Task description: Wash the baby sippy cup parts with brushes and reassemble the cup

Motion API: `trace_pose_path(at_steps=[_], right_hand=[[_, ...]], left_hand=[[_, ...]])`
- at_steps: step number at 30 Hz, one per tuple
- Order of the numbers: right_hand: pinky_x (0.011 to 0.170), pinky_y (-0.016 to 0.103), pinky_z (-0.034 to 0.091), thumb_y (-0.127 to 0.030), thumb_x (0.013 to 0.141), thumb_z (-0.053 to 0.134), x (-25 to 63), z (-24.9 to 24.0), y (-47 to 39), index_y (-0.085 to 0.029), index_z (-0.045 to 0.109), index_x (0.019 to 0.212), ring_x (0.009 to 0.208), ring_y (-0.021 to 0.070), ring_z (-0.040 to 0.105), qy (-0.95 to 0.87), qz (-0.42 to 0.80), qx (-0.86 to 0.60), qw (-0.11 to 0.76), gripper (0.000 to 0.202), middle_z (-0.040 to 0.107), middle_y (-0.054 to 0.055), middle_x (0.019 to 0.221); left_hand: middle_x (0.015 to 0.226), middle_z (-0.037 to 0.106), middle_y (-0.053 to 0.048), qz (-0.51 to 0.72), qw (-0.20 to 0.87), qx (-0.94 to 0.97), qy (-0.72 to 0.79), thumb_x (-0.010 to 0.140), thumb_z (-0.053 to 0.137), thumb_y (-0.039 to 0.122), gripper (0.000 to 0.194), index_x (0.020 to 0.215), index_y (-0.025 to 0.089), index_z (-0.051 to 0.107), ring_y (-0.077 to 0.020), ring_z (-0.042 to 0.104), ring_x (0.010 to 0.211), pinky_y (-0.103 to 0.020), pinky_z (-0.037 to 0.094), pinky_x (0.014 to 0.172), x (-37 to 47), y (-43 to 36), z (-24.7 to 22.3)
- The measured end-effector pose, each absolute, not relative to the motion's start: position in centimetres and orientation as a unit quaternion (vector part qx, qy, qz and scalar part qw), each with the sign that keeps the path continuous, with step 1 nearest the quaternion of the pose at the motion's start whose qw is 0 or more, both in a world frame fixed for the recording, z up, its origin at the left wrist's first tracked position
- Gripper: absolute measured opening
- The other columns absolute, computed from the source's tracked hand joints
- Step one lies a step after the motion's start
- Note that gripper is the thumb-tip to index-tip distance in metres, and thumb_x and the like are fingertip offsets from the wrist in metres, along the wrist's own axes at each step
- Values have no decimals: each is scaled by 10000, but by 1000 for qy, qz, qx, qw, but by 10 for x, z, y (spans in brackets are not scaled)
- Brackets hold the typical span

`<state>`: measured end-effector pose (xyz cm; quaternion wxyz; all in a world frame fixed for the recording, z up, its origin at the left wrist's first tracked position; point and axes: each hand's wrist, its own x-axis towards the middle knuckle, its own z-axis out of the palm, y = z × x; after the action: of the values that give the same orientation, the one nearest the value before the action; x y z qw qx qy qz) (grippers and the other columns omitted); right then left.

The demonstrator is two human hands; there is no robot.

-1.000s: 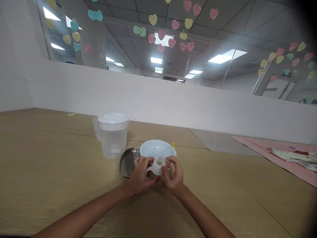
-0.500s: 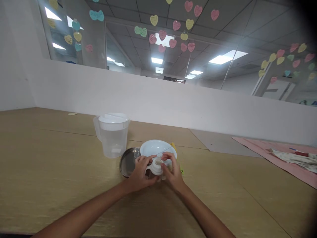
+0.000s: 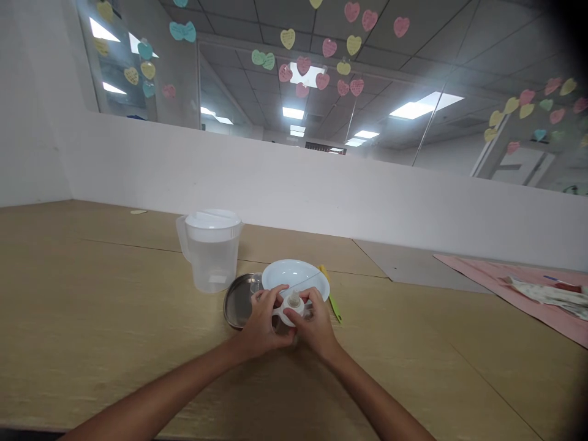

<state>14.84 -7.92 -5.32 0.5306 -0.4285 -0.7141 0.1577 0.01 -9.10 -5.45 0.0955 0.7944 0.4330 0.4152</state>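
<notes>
Between my hands, in front of the white basin, is a baby bottle (image 3: 294, 301) with a pale translucent nipple, a white collar and side handles. My left hand (image 3: 261, 321) wraps round its left side by the handle. The fingers of my right hand (image 3: 318, 326) close on the collar from the right, with the thumb across its front. My hands hide most of the bottle's body. Just beyond them sit the white basin (image 3: 285, 273) and an oval metal tray (image 3: 235, 305). A clear dome-shaped piece (image 3: 256, 282) rests at the tray's far edge.
A lidded clear pitcher (image 3: 214, 263) of water stands behind the tray. Right of the basin lies a brush (image 3: 336, 309) with a green handle and yellow head. A pink cloth (image 3: 478, 275) with items on it covers the far right. A white wall (image 3: 294, 184) backs the table.
My right thumb and fingers have moved from beside the nipple down onto the collar. The nipple now shows more plainly. My left hand keeps its hold.
</notes>
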Motion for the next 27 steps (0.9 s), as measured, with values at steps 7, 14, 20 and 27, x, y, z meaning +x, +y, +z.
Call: trace_pose_path(at_steps=[7,14,20,27], right_hand=[[621,258,369,-425,731,558,155,-55,-80,-178,490,862,695,134,460,-763,128,-387,501,287,493,4,778],[556,244,346,-515,723,532,159,-59,-75,-179,498,896,629,121,434,-781,69,-373,495,380,474,0,760],[541,237,352,-496,703,565,159,-58,-76,-184,506,914,618,117,427,-780,64,-373,499,382,468,-6,742],[497,214,371,-414,609,679,155,-60,-75,-206,460,1023,584,100,424,-747,138,-393,519,512,441,-31,714]], left_hand=[[1008,543,-56,395,12,849,351,704,502,444,599,1228,212,328,-221,455,951,-427,206,943,-29,-74,-43],[1117,519,-62,288,-47,780,553,719,385,128,389,1086,218,478,-243,443,996,-423,271,858,-59,-36,-48],[980,525,-86,270,-29,763,587,718,466,227,251,957,154,487,-234,488,936,-381,353,807,-62,-32,-51],[1089,473,-91,607,2,634,480,788,464,352,411,1136,173,336,-168,499,951,-310,426,817,-40,-63,-18]])
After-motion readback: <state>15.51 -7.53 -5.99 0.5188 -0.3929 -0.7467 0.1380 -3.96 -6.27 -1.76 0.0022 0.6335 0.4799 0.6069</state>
